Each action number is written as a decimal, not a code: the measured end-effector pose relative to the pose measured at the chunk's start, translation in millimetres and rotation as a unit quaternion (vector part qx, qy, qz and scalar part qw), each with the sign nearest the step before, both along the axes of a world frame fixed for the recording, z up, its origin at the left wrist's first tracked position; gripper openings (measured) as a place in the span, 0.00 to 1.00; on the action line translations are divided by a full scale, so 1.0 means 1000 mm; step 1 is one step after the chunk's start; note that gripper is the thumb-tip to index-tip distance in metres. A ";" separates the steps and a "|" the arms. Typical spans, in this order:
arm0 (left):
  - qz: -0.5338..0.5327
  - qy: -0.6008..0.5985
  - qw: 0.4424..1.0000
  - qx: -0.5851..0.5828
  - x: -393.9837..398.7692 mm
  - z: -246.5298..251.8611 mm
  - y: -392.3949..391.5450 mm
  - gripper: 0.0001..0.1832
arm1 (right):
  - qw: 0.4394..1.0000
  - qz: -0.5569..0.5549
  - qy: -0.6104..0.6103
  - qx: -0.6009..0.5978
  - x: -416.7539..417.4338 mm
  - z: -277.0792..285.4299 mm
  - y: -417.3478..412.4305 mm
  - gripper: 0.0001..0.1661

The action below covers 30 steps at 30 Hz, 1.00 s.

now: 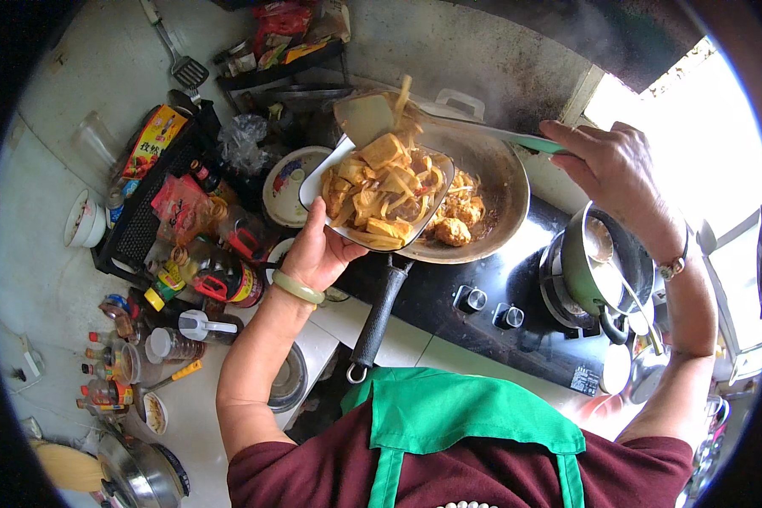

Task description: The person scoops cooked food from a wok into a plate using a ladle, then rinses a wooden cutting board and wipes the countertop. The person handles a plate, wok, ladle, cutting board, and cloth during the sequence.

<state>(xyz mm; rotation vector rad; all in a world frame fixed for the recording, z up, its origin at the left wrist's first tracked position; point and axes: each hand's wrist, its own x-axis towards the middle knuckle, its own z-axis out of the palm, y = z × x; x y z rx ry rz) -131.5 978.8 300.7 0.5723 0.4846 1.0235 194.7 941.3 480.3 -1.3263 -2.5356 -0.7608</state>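
Note:
My left hand (pixel 320 251) grips the near left rim of a white, dark-edged square bowl (pixel 313 184), held tilted over the wok. Stewed food (pixel 381 190) with tofu chunks and pale strips is heaped in it. My right hand (pixel 609 162) holds the green handle of a spatula (pixel 365 120), whose broad blade is at the bowl's far side with a pale strip beside it. Below the bowl, the wok (pixel 508 184) still contains browned balls (pixel 452 232) and strips in sauce. Its black handle (pixel 381 317) points toward me. The bowl hides the wok's left part.
A green pot (pixel 578 273) with a ladle stands on the right burner of the black glass hob (pixel 432 298). Left of the wok are an enamel lid (pixel 292 190), oil bottles (pixel 222 273) and a black rack (pixel 146 209). A slotted turner (pixel 187 70) hangs on the wall.

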 end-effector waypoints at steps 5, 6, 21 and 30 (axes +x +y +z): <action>0.001 0.009 1.000 0.007 0.000 -0.002 0.005 0.28 | 0.988 -0.001 -0.114 0.105 -0.011 -0.006 -0.012 0.21; 0.001 0.008 1.000 0.005 0.001 -0.002 0.006 0.28 | 0.989 0.005 -0.106 0.105 -0.012 -0.004 -0.015 0.21; 0.019 0.011 1.000 0.001 -0.007 -0.011 0.020 0.27 | 0.988 0.008 0.152 -0.036 0.018 0.003 -0.038 0.17; 0.059 0.012 0.998 0.015 -0.008 -0.009 0.024 0.30 | 0.967 0.026 0.190 -0.170 0.013 -0.018 -0.052 0.16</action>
